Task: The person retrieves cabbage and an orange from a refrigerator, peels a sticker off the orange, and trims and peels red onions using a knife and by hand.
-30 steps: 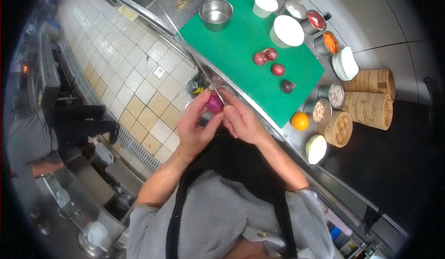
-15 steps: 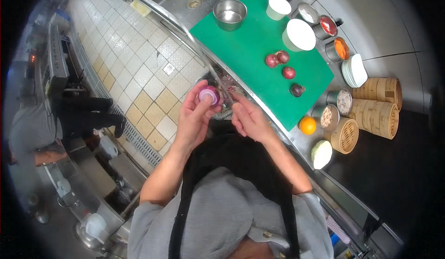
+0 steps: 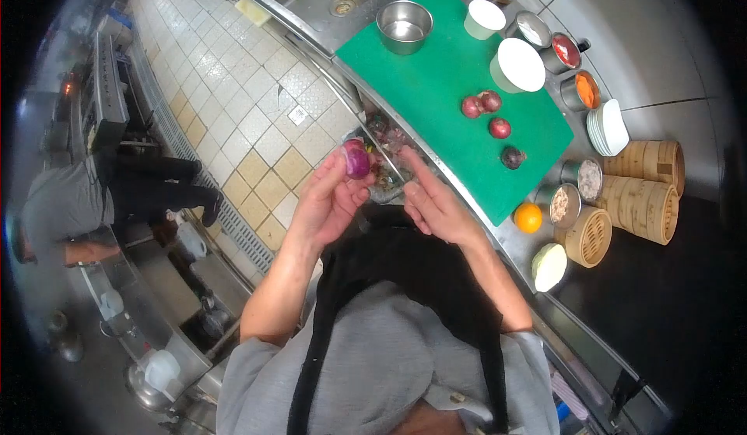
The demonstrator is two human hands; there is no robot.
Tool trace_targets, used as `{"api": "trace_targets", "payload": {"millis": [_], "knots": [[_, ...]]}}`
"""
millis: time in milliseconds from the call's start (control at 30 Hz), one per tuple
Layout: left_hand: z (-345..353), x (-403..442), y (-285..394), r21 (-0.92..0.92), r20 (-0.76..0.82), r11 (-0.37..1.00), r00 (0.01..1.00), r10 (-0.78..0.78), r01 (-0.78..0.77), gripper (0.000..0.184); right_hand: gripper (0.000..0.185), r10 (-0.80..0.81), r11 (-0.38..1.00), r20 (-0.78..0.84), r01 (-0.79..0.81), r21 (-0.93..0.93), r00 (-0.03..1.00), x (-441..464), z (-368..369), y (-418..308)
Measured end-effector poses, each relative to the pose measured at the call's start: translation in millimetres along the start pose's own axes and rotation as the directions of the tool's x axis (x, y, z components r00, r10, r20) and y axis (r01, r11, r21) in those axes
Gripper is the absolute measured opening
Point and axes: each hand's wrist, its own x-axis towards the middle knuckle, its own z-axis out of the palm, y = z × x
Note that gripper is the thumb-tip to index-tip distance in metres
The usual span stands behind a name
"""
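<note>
In my left hand (image 3: 323, 201) is a red onion (image 3: 357, 159), held up between thumb and fingers, its shiny purple side showing. My right hand (image 3: 437, 205) is closed around a knife (image 3: 387, 155), the index finger stretched out along it. The handle is hidden in the palm, and the thin blade, seen nearly edge-on, points up and left, close beside the onion. Below both hands, against the counter edge, is a container of peelings and scraps (image 3: 381, 190). More red onions (image 3: 481, 104) lie on a green cutting board (image 3: 436, 85) to the right.
A metal bowl (image 3: 405, 27) and white bowls (image 3: 517, 65) stand on the board. Behind it are metal tubs of ingredients (image 3: 580, 90), stacked dishes (image 3: 608, 128) and bamboo steamers (image 3: 640, 201). An orange (image 3: 527, 218) and cut cabbage (image 3: 549, 268) sit nearer. Another person (image 3: 70, 201) stands left.
My left hand has turned the onion, so its purple side shows instead of the pale ringed end. The right hand with the knife has shifted slightly away from it. The view has shifted a little.
</note>
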Motion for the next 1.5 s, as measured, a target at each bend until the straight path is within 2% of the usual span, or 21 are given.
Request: {"api": "trace_targets", "payload": {"millis": [67, 133, 200, 333, 600, 667, 733, 867, 933, 967, 1000, 1067, 1133, 1167, 1200, 1233, 1267, 1333, 1400, 1500], "knots": [[6, 1, 1, 0.183, -0.07, 0.979, 0.993, 0.1, -0.086, 0.042, 0.06, 0.0, 0.999, -0.002, 0.0, -0.043, 1.0, -3, -2, -3], [13, 1, 1, 0.183, -0.065, 0.977, 0.99, 0.125, -0.112, 0.042, 0.062, 0.002, 0.996, -0.002, -0.003, -0.086, 1.0, -6, -2, -6], [18, 2, 1, 0.182, -0.059, 0.974, 0.987, 0.15, -0.137, 0.041, 0.064, -0.193, 0.925, -0.026, 0.173, -0.337, 0.981, -7, 1, -11], [22, 3, -2, 0.184, -0.064, 0.969, 0.982, 0.18, -0.166, 0.042, 0.07, -0.17, 0.867, 0.019, 0.158, -0.473, 0.985, -11, 4, -37], [28, 2, -6, 0.287, -0.088, 0.93, 0.961, 0.263, -0.228, 0.041, 0.071, -0.247, 0.82, 0.065, 0.244, -0.517, 0.967, -6, 5, -30], [31, 2, -7, 0.306, -0.182, 0.933, 0.951, 0.252, -0.188, 0.04, 0.071, -0.281, 0.805, 0.075, 0.277, -0.524, 0.957, -5, 5, -30], [30, 2, -9, 0.319, -0.184, 0.93, 0.951, 0.25, -0.183, 0.039, 0.07, -0.182, 0.83, 0.093, 0.203, -0.519, 0.979, -5, 4, -32], [31, 1, -15, 0.309, -0.179, 0.928, 0.945, 0.273, -0.209, 0.036, 0.069, -0.161, 0.842, 0.084, 0.182, -0.508, 0.983, -3, 4, -30], [34, 1, -20, 0.343, -0.159, 0.909, 0.939, 0.303, -0.235, 0.035, 0.067, -0.324, 0.812, 0.045, 0.302, -0.5, 0.945, 0, 6, -24], [35, 0, -22, 0.377, -0.14, 0.889, 0.933, 0.33, -0.258, 0.035, 0.067, -0.323, 0.812, 0.044, 0.301, -0.5, 0.945, -1, 5, -24], [38, 0, -23, 0.376, -0.14, 0.89, 0.934, 0.329, -0.257, 0.035, 0.066, -0.287, 0.839, 0.022, 0.262, -0.477, 0.958, -1, 4, -24], [44, 1, -25, 0.509, -0.083, 0.794, 0.899, 0.43, -0.333, 0.033, 0.065, -0.25, 0.862, -0.003, 0.221, -0.455, 0.968, 0, 3, -18], [45, 1, -23, 0.516, -0.098, 0.801, 0.909, 0.406, -0.302, 0.036, 0.061, -0.425, 0.829, -0.032, 0.374, -0.416, 0.905, 5, 4, -6], [44, 1, -20, 0.526, -0.115, 0.807, 0.918, 0.38, -0.269, 0.039, 0.061, -0.427, 0.827, -0.03, 0.377, -0.416, 0.904, 4, 3, -5], [41, 0, -17, 0.527, -0.115, 0.806, 0.917, 0.381, -0.269, 0.039, 0.058, -0.337, 0.91, -0.035, 0.316, -0.269, 0.941, 3, 4, -5], [36, 1, -12, 0.397, -0.119, 0.897, 0.958, 0.26, -0.194, 0.038, 0.055, -0.244, 0.964, -0.024, 0.24, -0.116, 0.969, 1, 4, -6], [32, 2, -7, 0.26, -0.106, 0.96, 0.985, 0.135, -0.104, 0.037, 0.055, -0.245, 0.964, -0.022, 0.241, -0.114, 0.969, 1, 3, -7], [28, 3, -3, 0.214, -0.078, 0.975, 0.993, 0.084, -0.066, 0.039, 0.049, -0.173, 0.978, 0.04, 0.167, 0.123, 0.984, -2, 0, -12], [27, 3, 1, 0.169, -0.044, 0.985, 0.999, 0.031, -0.023, 0.04, 0.048, -0.201, 0.972, 0.057, 0.192, 0.138, 0.978, -4, -1, -14], [27, 2, 9, 0.223, -0.065, 0.975, 0.998, -0.005, 0.02, 0.041, 0.046, -0.236, 0.959, 0.069, 0.221, 0.179, 0.969, -6, -2, -12]]}}
